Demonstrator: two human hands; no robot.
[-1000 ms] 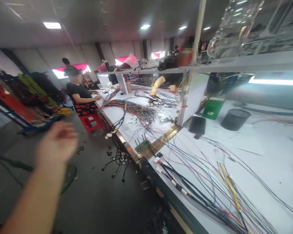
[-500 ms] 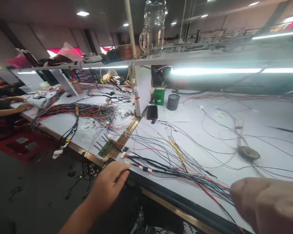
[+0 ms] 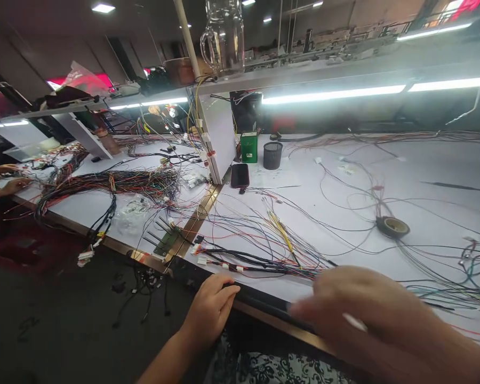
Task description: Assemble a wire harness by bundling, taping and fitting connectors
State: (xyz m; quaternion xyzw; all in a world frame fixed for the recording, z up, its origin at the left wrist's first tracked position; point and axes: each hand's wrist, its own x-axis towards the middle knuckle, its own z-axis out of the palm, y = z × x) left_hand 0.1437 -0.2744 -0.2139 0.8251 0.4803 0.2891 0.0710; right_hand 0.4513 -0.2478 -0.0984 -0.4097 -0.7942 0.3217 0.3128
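Note:
A long bundle of thin wires (image 3: 264, 263) with white and black connectors lies along the front of the white table (image 3: 328, 208). My left hand (image 3: 213, 305) is at the table's dark front edge, just below the connectors, its fingers together; whether they hold anything is hidden. Over the right part of the bundle is my right hand (image 3: 356, 309), smeared by motion, its fingertips hard to make out. Beyond it, a roll of black tape (image 3: 392, 227) lies among loose wires.
A phone (image 3: 240, 176), a green box (image 3: 249, 148) and a mesh cup (image 3: 272, 155) stand near the divider (image 3: 220, 133). On the left are a green board with rods (image 3: 167, 240) and a large wire pile (image 3: 124, 182). Another person's hands (image 3: 16, 185) are at far left.
The view has shifted right. My right hand has moved left over the wire bundle, and my left hand has slid right along the table edge.

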